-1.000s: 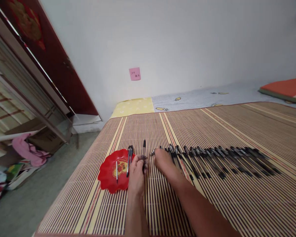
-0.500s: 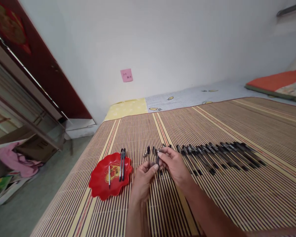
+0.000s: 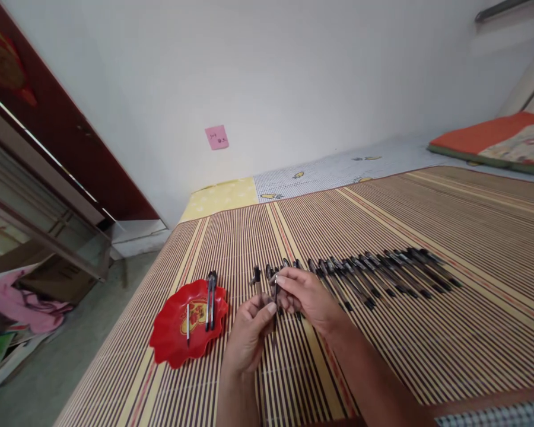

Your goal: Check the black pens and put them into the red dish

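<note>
Head camera, the only view: both hands meet low in the middle of the bamboo mat that covers the bed. The left hand closes thumb against fingers around the lower part of a black pen, which stands nearly upright. The right hand pinches the pen's upper end with its fingertips. The pen is off the mat, between the two hands.

At nine o'clock from the hands lies a red dish with two black pens and a thin refill in it. From one to three o'clock a long row of pens lies side by side on the mat. A pink note sticks to the wall at twelve o'clock.

The step looks like work on this one pen's two ends; whether it is a pull or a twist cannot be told. The next move calls for a firm left grip while the right fingertips act along the pen's length.
</note>
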Demonstrator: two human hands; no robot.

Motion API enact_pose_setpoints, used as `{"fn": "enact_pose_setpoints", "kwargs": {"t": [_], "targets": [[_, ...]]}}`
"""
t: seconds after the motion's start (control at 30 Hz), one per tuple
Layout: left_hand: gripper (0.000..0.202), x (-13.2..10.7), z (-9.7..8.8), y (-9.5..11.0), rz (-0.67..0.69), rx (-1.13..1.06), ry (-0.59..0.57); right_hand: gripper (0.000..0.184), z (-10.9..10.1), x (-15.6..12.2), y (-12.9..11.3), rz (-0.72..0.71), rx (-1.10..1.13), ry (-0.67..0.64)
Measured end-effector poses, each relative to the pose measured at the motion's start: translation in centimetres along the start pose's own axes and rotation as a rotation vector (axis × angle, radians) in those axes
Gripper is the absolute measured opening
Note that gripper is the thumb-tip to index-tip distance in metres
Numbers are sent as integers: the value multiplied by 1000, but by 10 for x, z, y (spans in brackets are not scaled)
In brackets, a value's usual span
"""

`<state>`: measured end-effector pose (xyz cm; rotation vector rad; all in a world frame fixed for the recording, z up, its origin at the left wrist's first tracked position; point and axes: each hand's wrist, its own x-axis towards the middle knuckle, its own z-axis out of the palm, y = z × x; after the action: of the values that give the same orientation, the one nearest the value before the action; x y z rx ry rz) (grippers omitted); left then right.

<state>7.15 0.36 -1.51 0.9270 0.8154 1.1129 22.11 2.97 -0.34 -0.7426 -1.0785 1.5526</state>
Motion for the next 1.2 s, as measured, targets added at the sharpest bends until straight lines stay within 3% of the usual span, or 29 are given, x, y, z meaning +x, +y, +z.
{"fn": "enact_pose_setpoints", "kwargs": {"t": [0.17, 0.27, 0.47, 0.7, 1.0, 1.2], "targets": [[28, 0, 2, -1, 13, -17, 24, 24, 1, -5, -9, -10, 48, -67], [29, 0, 3, -1, 46, 11, 33, 23, 0, -6, -14, -68, 28, -32], [43, -4, 7, 4, 105, 215, 92, 16, -14, -12, -39, -287, 112, 239], [43, -4, 5, 3, 115, 409, 38, 8, -16, -29, -73, -591, 169, 522], [30, -7, 10, 7, 99, 371, 60, 7, -12, -32, -74, -581, 113, 506], [35, -8, 6, 6, 139, 486, 54, 8, -13, -34, -77, -564, 102, 474]]}}
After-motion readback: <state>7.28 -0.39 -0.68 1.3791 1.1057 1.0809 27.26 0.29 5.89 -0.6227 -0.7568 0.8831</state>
